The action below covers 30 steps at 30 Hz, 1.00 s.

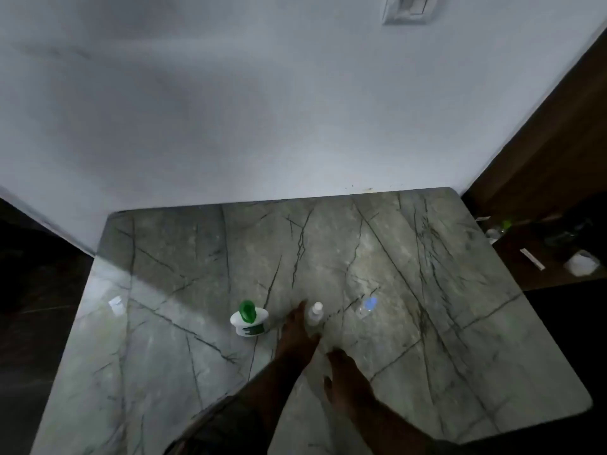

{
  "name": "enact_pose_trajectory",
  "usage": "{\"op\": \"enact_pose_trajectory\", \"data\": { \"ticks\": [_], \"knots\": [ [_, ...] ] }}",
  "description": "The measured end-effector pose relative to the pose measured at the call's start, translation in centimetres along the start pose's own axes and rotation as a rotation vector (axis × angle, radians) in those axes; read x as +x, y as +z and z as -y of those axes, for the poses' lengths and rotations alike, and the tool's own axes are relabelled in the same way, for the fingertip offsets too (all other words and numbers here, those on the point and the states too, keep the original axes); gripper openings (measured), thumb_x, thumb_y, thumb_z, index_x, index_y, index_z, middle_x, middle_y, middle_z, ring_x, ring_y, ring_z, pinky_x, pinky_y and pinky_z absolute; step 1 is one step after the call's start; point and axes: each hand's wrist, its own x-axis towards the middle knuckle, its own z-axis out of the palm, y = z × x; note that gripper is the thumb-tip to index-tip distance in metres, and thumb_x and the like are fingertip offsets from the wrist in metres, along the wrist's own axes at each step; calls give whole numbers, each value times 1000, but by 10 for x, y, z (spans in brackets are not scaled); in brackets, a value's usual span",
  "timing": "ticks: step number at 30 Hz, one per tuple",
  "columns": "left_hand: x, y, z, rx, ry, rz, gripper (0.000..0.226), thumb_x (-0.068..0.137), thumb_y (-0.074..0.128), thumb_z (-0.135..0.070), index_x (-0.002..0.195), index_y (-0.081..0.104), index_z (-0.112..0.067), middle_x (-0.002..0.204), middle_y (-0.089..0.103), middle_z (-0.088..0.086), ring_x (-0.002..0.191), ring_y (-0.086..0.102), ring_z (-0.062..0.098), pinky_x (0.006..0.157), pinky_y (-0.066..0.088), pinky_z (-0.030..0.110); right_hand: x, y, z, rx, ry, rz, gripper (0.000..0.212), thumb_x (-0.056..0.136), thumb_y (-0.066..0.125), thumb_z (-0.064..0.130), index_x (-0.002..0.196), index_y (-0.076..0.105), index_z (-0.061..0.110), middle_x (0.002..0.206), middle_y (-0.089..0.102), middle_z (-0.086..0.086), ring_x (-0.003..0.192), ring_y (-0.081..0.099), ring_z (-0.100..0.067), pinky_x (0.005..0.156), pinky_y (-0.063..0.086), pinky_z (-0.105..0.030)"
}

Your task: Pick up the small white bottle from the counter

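1. Marble table (460, 372) under both arms, grey with dark veins.
2. Right hand (341, 376) nearest, hovering low over the table; fingers blurred, cannot tell how held; holding nothing.
3. Left hand (297, 333) stretched forward, fingers straight and together, touching or just beside small clear bottle (314, 314); bottle upright, not yet gripped.
4. White bottle (249, 320) with green cap just left, untouched.
5. Wall (230, 110) beyond.

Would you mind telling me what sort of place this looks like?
Probably a room in a home: a marble-patterned table set against a plain white wall with a wall switch, and a green-capped bottle standing on it.
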Motion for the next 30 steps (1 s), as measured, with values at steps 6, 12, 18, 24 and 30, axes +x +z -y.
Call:
{"op": "enact_pose_trajectory", "data": {
  "ticks": [6,12,18,24,30],
  "knots": [
    [14,3,-5,-18,27,-72,63,89,70,-23,147,44,-19,146,50,5,138,45,25,116,36,41,11,0,-8,29,-5,22,61,101,42,34,156,20,21,164,16,1,150,20,-14,121,23,-27],
    [10,4,-3,-131,36,-99,37,89,71,-26,125,62,-23,124,66,-5,118,60,15,101,50,32,27,-24,-3,299,27,-203,54,98,49,36,149,34,27,149,44,9,128,51,-7,106,43,-25],
    [-14,-3,1,-106,-3,-151,28,94,62,-42,121,54,-39,108,50,-26,103,53,-2,79,37,14,46,-68,31,286,-159,-359,52,91,57,52,138,45,32,119,56,15,88,61,-2,78,53,-20],
    [-29,-13,10,-155,20,-203,40,92,67,-34,130,56,-31,126,65,-9,112,61,10,98,53,35,56,-85,55,53,-258,-318,28,89,60,46,103,64,23,97,63,4,89,61,-13,77,49,-28],
    [-29,-19,23,-210,-26,-138,30,92,68,-33,122,62,-36,120,69,-8,113,64,15,101,50,33,63,-79,63,-60,-331,-242,22,90,60,30,99,70,13,102,68,-7,98,62,-22,83,45,-30]
  ]
}}
